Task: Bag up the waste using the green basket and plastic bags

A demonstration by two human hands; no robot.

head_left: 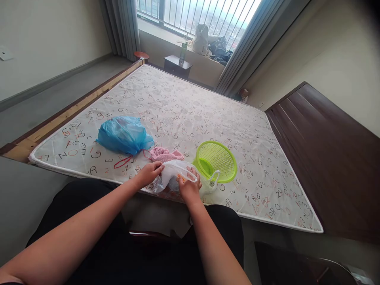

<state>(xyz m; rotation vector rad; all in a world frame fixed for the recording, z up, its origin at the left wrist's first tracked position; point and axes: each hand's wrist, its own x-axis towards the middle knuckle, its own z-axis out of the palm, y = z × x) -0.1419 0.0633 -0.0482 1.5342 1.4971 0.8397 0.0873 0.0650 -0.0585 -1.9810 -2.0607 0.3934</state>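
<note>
A thin white plastic bag (170,170) with orange print is stretched between my two hands at the mattress's near edge. My left hand (151,173) pinches the bag's edge on its left side. On the other side, my right hand (190,187) is closed on the bag near its handle. Something greyish shows through the lower part of the bag, too unclear to name. Just behind the bag lies a bunched pink cloth (166,154). A lime-green plastic basket (221,160) lies tipped beside my right hand, and a handle loop of thin plastic reaches in front of it.
A full blue plastic bag (123,134) with red drawstrings sits left on the letter-print mattress (190,114). Beyond stand a dark nightstand (177,66) with a green bottle (183,54) and a windowsill with bags (202,39). A dark headboard (323,158) rises on the right.
</note>
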